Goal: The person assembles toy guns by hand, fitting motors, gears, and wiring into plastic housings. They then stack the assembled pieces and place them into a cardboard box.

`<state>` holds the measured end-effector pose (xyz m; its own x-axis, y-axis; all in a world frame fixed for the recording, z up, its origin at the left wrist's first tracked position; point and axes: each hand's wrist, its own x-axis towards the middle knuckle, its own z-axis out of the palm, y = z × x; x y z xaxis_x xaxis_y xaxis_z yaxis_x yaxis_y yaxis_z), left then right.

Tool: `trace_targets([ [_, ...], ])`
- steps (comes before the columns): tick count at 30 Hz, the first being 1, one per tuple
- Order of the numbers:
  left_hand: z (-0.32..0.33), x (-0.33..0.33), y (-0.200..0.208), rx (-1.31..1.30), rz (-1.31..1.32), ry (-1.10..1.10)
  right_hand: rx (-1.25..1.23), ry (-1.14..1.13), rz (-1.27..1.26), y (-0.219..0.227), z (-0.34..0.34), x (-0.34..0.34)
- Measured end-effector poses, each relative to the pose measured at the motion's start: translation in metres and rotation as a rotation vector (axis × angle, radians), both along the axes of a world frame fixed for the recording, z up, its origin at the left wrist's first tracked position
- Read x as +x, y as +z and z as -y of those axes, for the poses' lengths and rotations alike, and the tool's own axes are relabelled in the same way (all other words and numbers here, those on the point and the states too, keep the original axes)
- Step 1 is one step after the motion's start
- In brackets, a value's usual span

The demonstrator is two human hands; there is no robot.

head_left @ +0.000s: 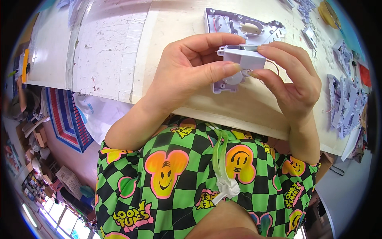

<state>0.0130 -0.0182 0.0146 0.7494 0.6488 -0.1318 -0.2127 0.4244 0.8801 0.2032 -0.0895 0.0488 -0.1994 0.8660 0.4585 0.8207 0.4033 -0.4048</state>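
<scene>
A small pale-grey plastic housing (248, 60), box-shaped with a screw lug on its left end, is held up over the table between my two hands. My left hand (181, 73) grips its left side, thumb in front and fingers behind. At its right end, the fingertips of my right hand (296, 81) pinch its upper and lower edges. A thin dark wire (276, 65) loops out by the right fingers. Behind lies a larger plastic shell half (262, 35) with screw posts and a red wire. Under the housing shows a pale part with a round disc (234, 79).
On the right side of the table (109, 51) lie piles of similar plastic parts (346, 105). A yellow roll (329, 15) stands at the far right. Left of the table are a striped woven bag (65, 115), a white sack (101, 115) and several cardboard boxes.
</scene>
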Motion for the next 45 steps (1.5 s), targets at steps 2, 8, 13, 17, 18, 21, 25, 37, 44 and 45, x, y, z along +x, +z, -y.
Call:
trace_targets([
  [2, -0.001, 0.000, -0.001, -0.033, 0.029, -0.008, 0.011, 0.021, -0.002, 0.001, 0.000, 0.001],
  [8, -0.005, -0.001, -0.005, -0.065, 0.108, -0.046, 0.054, 0.081, -0.056, 0.004, 0.000, 0.003],
  [13, -0.003, 0.000, -0.003, -0.145, 0.159, -0.050, 0.093, 0.049, -0.035, 0.005, 0.001, 0.003],
  [17, -0.002, 0.001, 0.002, -0.125, 0.099, -0.069, 0.031, 0.025, -0.016, 0.003, 0.001, 0.003],
  [18, -0.002, 0.001, 0.002, -0.127, 0.098, -0.068, 0.020, 0.020, -0.009, 0.002, 0.001, 0.003],
  [21, -0.003, 0.000, 0.001, -0.116, 0.083, -0.077, 0.033, 0.031, 0.006, 0.000, 0.000, 0.003],
  [25, -0.003, 0.001, 0.002, -0.089, 0.056, -0.074, 0.006, -0.015, -0.024, 0.001, 0.001, -0.001],
  [37, -0.001, 0.000, -0.002, -0.162, 0.134, -0.045, -0.021, -0.003, -0.068, -0.001, 0.001, -0.003],
  [44, -0.002, 0.000, 0.002, -0.067, 0.036, -0.075, -0.040, -0.025, -0.057, -0.001, 0.002, 0.000],
  [45, -0.002, -0.001, 0.000, -0.067, 0.036, -0.074, -0.040, -0.028, -0.055, -0.001, 0.002, 0.000],
])
